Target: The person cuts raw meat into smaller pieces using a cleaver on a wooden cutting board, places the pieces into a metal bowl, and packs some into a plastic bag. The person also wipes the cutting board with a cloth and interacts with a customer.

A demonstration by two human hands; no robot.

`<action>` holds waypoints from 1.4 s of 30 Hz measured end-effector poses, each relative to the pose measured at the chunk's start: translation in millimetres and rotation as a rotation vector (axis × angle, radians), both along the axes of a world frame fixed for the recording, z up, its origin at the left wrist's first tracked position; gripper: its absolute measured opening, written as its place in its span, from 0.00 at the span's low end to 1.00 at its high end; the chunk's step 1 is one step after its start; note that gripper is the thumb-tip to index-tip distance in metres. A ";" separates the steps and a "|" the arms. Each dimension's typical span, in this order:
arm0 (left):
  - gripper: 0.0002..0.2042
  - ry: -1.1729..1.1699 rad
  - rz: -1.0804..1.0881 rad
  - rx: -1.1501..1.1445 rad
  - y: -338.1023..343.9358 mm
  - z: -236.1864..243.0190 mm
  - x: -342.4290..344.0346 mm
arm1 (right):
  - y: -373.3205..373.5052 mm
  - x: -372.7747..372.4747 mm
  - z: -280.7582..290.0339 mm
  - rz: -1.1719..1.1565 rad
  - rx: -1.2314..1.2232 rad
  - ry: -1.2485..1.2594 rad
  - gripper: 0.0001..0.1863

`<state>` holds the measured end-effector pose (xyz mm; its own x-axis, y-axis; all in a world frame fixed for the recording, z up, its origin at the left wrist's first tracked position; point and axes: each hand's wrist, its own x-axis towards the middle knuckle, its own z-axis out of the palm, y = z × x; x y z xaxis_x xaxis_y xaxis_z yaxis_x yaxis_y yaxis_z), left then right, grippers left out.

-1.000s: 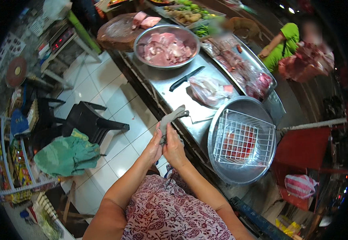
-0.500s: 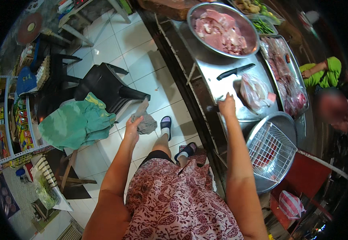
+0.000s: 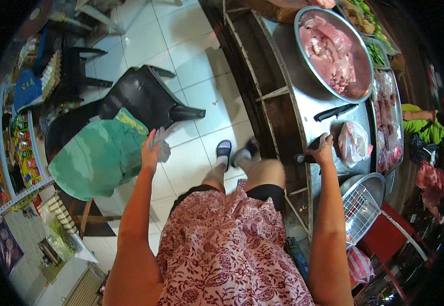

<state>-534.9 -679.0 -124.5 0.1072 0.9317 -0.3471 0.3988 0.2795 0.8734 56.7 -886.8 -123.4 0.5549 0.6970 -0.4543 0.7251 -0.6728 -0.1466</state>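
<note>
A crumpled grey cloth [image 3: 163, 148] is gripped in my left hand [image 3: 150, 149], over the tiles beside a green cloth [image 3: 97, 155] draped on a black plastic chair [image 3: 145, 99]. At the near edge of the metal table [image 3: 303, 109], my right hand [image 3: 324, 149] is closed with bent fingers at a dark handle [image 3: 304, 159]. The handle looks like a knife's and juts past the table edge; my hand and wrist partly hide the rest. Just right of that hand lies a tied clear plastic bag [image 3: 353, 144]. Beyond it is another black-handled knife [image 3: 334, 112].
A steel basin of raw meat [image 3: 329, 56] stands far on the table, beside a tray of bagged meat [image 3: 387, 122]. Closer is a round metal pan [image 3: 377, 182] with a wire rack [image 3: 357, 209]. A person's green sleeve [image 3: 426, 125] shows at right. Packets fill a shelf [image 3: 28, 148].
My left hand and the grey cloth have moved left toward the green cloth. My right hand has shifted along the table, and the dark handle now shows beside it. The view has turned.
</note>
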 end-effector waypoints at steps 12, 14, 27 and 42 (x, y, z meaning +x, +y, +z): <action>0.23 0.451 0.016 0.105 -42.0 -134.4 -55.1 | 7.6 7.4 0.0 0.135 -0.001 -0.063 0.54; 0.22 0.469 0.084 0.039 -52.1 -149.3 -54.1 | 8.8 6.4 0.8 0.112 -0.015 -0.042 0.53; 0.29 0.782 -0.767 -0.320 -84.7 -169.7 14.2 | 19.9 -7.1 16.0 0.103 -0.057 -0.051 0.55; 0.19 1.152 -0.620 -0.158 -60.5 -103.6 -0.4 | 22.6 -10.4 13.9 0.046 -0.051 -0.067 0.57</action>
<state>-535.3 -739.5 -228.2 0.0704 0.7768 -0.6258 0.9857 -0.1506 -0.0761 46.3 -864.2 -109.5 0.5532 0.6993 -0.4527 0.7623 -0.6441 -0.0634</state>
